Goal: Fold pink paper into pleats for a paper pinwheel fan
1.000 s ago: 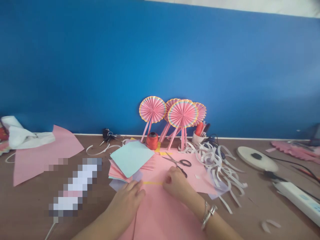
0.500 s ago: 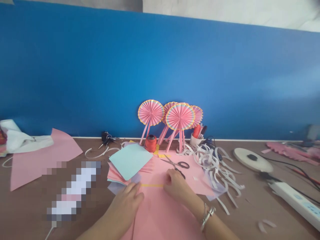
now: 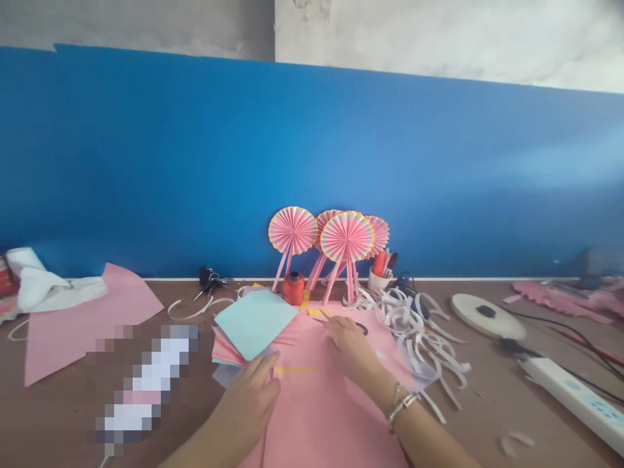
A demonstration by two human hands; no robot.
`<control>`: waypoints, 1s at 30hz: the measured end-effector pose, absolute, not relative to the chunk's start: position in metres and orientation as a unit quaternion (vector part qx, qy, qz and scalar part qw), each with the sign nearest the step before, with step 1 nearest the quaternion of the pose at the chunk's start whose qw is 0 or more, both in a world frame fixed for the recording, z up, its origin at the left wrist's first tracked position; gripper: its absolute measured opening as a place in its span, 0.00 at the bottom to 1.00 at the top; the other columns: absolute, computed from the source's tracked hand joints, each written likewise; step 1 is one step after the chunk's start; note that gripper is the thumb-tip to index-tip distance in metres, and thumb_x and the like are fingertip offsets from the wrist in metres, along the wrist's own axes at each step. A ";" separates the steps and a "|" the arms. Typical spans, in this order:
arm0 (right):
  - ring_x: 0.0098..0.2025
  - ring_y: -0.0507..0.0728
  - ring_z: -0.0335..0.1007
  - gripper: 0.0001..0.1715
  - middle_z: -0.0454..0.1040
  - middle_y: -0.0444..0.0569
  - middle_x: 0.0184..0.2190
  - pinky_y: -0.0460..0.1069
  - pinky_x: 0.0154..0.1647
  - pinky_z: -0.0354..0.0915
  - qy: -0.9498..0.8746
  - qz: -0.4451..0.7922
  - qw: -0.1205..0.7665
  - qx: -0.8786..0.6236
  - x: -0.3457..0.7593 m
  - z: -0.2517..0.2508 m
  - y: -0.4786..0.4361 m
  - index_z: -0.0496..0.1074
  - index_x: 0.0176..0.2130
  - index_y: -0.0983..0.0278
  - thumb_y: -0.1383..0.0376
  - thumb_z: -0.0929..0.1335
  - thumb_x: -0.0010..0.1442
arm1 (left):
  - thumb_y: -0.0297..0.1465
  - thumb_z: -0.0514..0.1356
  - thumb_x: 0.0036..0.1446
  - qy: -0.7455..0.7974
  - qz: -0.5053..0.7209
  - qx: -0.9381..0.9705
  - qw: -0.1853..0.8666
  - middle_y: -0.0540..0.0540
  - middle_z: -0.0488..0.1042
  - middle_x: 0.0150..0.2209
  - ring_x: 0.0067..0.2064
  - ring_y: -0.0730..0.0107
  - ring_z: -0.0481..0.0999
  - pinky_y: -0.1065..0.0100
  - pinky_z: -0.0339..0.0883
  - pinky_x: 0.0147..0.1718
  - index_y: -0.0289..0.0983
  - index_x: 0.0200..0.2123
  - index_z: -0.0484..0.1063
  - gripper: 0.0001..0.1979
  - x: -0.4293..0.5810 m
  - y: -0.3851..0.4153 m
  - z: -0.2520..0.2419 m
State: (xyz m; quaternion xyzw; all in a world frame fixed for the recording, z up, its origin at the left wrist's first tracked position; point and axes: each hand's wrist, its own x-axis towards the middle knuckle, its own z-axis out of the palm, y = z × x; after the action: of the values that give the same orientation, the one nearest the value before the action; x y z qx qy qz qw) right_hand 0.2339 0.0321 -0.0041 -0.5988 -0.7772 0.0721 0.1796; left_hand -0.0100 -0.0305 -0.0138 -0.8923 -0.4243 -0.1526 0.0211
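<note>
Right hand [image 3: 350, 343]: fingers curled down over the scissors [image 3: 361, 328], knuckles up. Contact looks likely, but whether the fingers have closed on the handles cannot be told, since the hand covers most of the tool. Bracelet [image 3: 402, 404] on that wrist.

Left hand [image 3: 249, 398]: open and flat, palm down on the pink sheet [image 3: 316, 422], holding nothing. Fingertips point away from the body, just short of a yellow strip [image 3: 295, 370] lying across the sheet.

Scissors: on the far part of the pink sheet, beyond the yellow strip. Only two bits show. A dark handle loop peeks out on the right side of the right hand, and a thin blade tip pokes out on its left. Long axis therefore runs roughly left to right across the view, blades toward the left, handles toward the right and a little nearer the body.

Nearer hand: the right, directly over the tool. The left is well apart from it, nearer the body and to the left.

Around: paper stack [image 3: 253, 322] with a pale blue top sheet, just beyond the left fingertips. Red spool [image 3: 293, 288] and pink fans [image 3: 347, 237] stand against the blue wall behind. Curled white strips [image 3: 419, 325] lie to the right of the scissors. Brown table [image 3: 487, 403] under it all.
</note>
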 end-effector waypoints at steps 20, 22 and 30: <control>0.44 0.61 0.72 0.19 0.75 0.58 0.42 0.50 0.39 0.62 -0.727 0.100 0.220 -0.642 0.192 0.011 0.111 0.69 0.48 0.67 0.62 0.64 0.59 | 0.23 0.49 0.57 -0.517 -0.278 -0.804 0.095 0.48 0.79 0.39 0.45 0.61 0.72 0.56 0.56 0.48 0.40 0.28 0.74 0.15 -0.032 0.003 -0.013; 0.47 0.62 0.71 0.35 0.73 0.60 0.47 0.50 0.40 0.63 -0.707 0.113 0.246 -0.654 0.185 0.011 0.122 0.57 0.58 0.69 0.55 0.65 0.57 | 0.23 0.49 0.57 -0.517 -0.277 -0.805 0.086 0.48 0.79 0.39 0.45 0.61 0.72 0.56 0.56 0.48 0.40 0.26 0.73 0.16 -0.031 0.002 -0.011; 0.48 0.64 0.69 0.34 0.73 0.58 0.44 0.53 0.45 0.63 -0.652 0.175 0.361 -0.643 0.165 0.018 0.140 0.63 0.52 0.67 0.58 0.70 0.48 | 0.22 0.47 0.57 -0.503 -0.284 -0.812 0.089 0.48 0.78 0.37 0.44 0.63 0.72 0.58 0.56 0.48 0.40 0.29 0.73 0.16 -0.030 -0.001 -0.009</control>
State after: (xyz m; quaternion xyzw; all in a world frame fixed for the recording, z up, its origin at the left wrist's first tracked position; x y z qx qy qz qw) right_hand 0.1645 0.1402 0.0183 -0.6433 -0.6519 0.1749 0.3613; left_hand -0.0305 -0.0007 -0.0093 -0.8116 -0.5025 -0.2844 0.0890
